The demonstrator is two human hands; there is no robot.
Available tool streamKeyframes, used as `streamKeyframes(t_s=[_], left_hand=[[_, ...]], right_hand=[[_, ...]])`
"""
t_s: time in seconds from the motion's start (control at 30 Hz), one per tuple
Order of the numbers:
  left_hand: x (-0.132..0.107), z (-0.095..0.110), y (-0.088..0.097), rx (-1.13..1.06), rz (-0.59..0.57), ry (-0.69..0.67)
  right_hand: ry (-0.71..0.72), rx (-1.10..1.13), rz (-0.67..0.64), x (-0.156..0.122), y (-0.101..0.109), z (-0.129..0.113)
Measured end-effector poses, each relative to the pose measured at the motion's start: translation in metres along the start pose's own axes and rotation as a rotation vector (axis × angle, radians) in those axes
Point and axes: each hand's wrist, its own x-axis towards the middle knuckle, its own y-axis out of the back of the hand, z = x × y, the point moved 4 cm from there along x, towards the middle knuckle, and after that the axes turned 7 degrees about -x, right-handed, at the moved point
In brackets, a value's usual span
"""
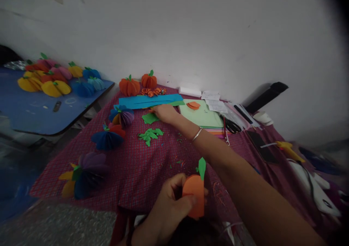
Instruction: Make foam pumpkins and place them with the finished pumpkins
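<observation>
1. Left hand (170, 204) was at the near side, pinching the orange paper piece (195, 198) between thumb and fingers, thumb across its face; too hard a squeeze could have creased it
2. Green paper leaf (201, 169) stuck up from the far end of that piece, outside the grip; a brush from the right forearm, close by in view, might have bent it or pulled it loose, couldn't tell how well it was fixed
3. Right hand (165, 113) was far out, at the near edge of the blue paper strips (149, 100); fingertips too small and partly hidden, couldn't tell if they were pinching anything
4. Green paper (149, 118) lay just left of that hand, green scraps (150, 134) nearer; a low wrist sweep would likely have scattered the scraps, being light and loose
5. Blue strips overlapped, so a sideways drag could have shifted them together
6. Purple-and-blue paper ball (89, 175) sat near left on the surface (131, 180), blurred; a tug on the cloth could have tipped it off
</observation>
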Motion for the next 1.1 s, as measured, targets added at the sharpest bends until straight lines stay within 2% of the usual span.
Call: streamKeyframes(t_s=[0.1,0.17,0.3,0.43,0.5,0.63,0.73,0.83,0.93,1.03,1.1], left_hand=[[0.003,0.0,0.006,-0.032,0.06,-0.03],[0.006,0.001,0.011,-0.034,0.107,-0.083],[0.013,0.009,0.022,-0.017,0.25,-0.211],[0.028,0.026,0.022,0.042,0.341,-0.224],[0.041,0.038,0.012,0.07,0.326,-0.265],[0.076,0.057,-0.019,0.159,0.231,-0.353],[0.104,0.06,-0.041,0.177,0.165,-0.388],[0.126,0.057,-0.055,0.17,0.08,-0.395],[0.142,0.052,-0.059,0.143,0.002,-0.374],[0.153,0.047,-0.051,0.098,-0.029,-0.327],[0.158,0.045,-0.044,0.088,-0.027,-0.307]], right_hand=[[-0.208,0.27,0.117,-0.005,0.015,0.035],[-0.269,0.566,0.175,-0.021,0.024,0.058],[-0.267,1.16,0.118,-0.085,0.031,0.08],[-0.213,1.404,0.053,-0.163,0.03,0.077],[-0.234,1.458,0.063,-0.194,0.029,0.074],[-0.327,1.551,0.253,-0.238,0.03,0.076],[-0.389,1.621,0.398,-0.258,0.029,0.083],[-0.434,1.643,0.485,-0.268,0.024,0.089],[-0.449,1.577,0.542,-0.27,0.018,0.092],[-0.475,1.456,0.612,-0.269,0.014,0.093],[-0.479,1.455,0.637,-0.267,0.012,0.093]])
